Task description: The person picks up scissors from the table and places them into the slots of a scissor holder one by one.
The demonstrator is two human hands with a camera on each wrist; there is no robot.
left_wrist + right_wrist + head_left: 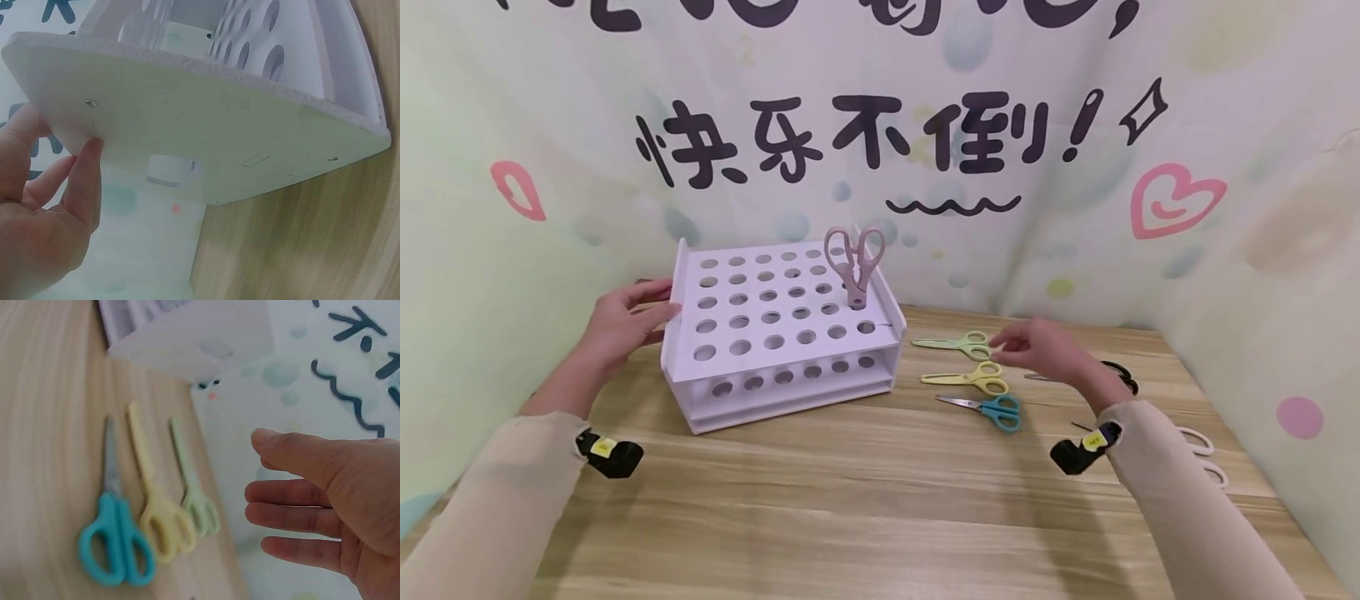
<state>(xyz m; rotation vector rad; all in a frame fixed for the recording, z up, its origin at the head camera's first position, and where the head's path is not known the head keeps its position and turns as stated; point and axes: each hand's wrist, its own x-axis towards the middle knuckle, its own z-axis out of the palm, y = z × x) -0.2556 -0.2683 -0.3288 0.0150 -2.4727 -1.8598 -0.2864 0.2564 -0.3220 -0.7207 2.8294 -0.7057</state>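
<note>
A white tiered rack (pixel 752 354) with rows of round holes stands on the table's left half. My left hand (pixel 625 321) grips its left side panel (pixel 187 119) near an edge; in the left wrist view one digit passes behind that edge. Pink scissors (pixel 855 271) stand handles-up in a hole near the rack's right side. My right hand (pixel 1045 346) hovers beside the handles of light green scissors (pixel 955 343), its thumb and fingers apart around nothing in the right wrist view. Yellow scissors (pixel 153 494) and teal scissors (pixel 112 531) lie alongside, blades pointing toward the rack.
Black-handled scissors (pixel 1123 377) lie behind the right forearm, and white-handled scissors (pixel 1206 458) are partly hidden by the sleeve. A printed cloth (pixel 925 275) hangs behind the wood-grain table (pixel 820 500). Side cloths bound it left and right.
</note>
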